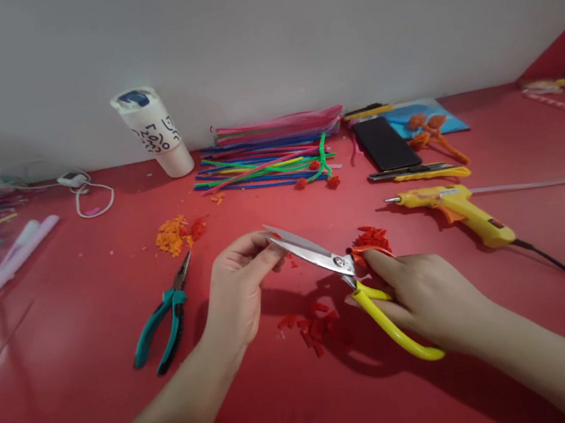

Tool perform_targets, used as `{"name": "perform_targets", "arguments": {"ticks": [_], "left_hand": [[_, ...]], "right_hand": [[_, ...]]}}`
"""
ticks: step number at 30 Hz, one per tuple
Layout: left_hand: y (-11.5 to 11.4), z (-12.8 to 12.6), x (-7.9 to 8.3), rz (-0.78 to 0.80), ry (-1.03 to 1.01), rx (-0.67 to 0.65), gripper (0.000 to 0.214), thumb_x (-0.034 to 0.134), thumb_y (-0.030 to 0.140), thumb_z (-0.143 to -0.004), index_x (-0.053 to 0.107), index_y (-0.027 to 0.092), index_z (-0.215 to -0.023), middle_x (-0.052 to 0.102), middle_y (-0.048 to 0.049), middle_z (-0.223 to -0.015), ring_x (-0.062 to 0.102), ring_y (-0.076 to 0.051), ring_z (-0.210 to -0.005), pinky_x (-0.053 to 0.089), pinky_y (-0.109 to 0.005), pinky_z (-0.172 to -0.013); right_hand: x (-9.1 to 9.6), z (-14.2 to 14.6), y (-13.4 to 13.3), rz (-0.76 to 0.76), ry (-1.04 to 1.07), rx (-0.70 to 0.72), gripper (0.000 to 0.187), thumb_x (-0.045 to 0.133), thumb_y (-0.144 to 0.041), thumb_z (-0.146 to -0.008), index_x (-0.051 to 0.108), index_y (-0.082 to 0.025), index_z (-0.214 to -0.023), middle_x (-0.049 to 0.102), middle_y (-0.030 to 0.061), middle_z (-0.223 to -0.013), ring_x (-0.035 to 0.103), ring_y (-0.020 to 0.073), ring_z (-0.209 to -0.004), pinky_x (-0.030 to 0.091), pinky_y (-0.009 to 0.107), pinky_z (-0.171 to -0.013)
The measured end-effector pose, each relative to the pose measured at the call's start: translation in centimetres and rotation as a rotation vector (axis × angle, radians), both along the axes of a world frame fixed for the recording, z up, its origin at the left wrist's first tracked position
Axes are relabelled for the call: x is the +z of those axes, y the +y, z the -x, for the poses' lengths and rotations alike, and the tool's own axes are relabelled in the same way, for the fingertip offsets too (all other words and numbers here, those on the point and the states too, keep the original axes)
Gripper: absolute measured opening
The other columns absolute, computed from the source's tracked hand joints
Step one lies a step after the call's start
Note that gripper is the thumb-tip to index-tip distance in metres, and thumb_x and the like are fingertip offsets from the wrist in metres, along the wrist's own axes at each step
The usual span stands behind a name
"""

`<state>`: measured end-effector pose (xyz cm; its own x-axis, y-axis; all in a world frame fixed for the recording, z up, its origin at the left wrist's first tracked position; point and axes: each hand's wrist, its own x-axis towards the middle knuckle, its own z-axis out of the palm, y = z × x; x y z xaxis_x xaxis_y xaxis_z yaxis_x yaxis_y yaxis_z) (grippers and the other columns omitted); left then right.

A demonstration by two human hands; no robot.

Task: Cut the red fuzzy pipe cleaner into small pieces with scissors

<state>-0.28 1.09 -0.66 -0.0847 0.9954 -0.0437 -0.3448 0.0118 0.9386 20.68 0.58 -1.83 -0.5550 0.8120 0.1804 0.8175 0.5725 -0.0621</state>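
Observation:
My right hand (pixel 424 293) grips a pair of scissors (pixel 316 255) with one yellow and one orange handle, its blades slightly apart and pointing left. Their tips reach the fingers of my left hand (pixel 242 275), which pinch a small red piece (pixel 276 235), mostly hidden by the fingertips and blades. Below the blades lies a loose scatter of cut red pieces (pixel 315 331) on the red table (pixel 304 415). Behind the orange handle sits a heap of red bits (pixel 370 239). Teal-handled pliers (pixel 170 315) rest left of my left wrist.
Orange crumbs (pixel 172 236) lie beyond the pliers. A white tumbler (pixel 155 131) and bundled pipe cleaners (pixel 269 160) stand along the wall. To the right are a phone (pixel 386 143), a yellow cutter (pixel 430 175) and a corded yellow glue gun (pixel 454 209).

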Motion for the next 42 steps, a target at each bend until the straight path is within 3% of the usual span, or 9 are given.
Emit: {"name": "perform_targets", "arguments": {"ticks": [26, 38, 42], "left_hand": [[0.1, 0.0, 0.0, 0.020, 0.038, 0.015, 0.003, 0.064, 0.016, -0.066, 0.066, 0.017, -0.068, 0.055, 0.0030, -0.061, 0.045, -0.006, -0.056, 0.037, -0.018, -0.057], [0.0, -0.4, 0.1, 0.084, 0.059, -0.027, 0.005, 0.064, 0.017, -0.065, 0.061, 0.014, -0.068, 0.055, 0.0019, -0.061, 0.048, -0.007, -0.056, 0.039, -0.020, -0.058], [-0.5, -1.2, 0.4, 0.122, 0.190, -0.065, 0.007, 0.064, 0.019, -0.064, 0.060, 0.015, -0.067, 0.055, 0.0024, -0.061, 0.048, -0.008, -0.056, 0.039, -0.021, -0.058]], "right_hand": [[0.1, 0.3, 0.0, 0.060, -0.032, -0.047, 0.038, 0.026, -0.053, -0.083, 0.037, -0.022, -0.065, 0.049, -0.0003, -0.042, 0.043, 0.0140, -0.034, 0.014, 0.024, -0.041], [1.4, 0.8, -0.2, 0.284, 0.060, -0.217, 0.028, 0.040, -0.048, -0.078, 0.044, -0.021, -0.073, 0.055, 0.0018, -0.054, 0.049, 0.0156, -0.044, 0.021, 0.024, -0.043], [1.5, 1.2, -0.3, 0.458, 0.313, -0.205, 0.023, 0.039, -0.041, -0.080, 0.042, -0.021, -0.068, 0.049, -0.0013, -0.054, 0.045, 0.0126, -0.047, 0.027, 0.023, -0.045]]}}
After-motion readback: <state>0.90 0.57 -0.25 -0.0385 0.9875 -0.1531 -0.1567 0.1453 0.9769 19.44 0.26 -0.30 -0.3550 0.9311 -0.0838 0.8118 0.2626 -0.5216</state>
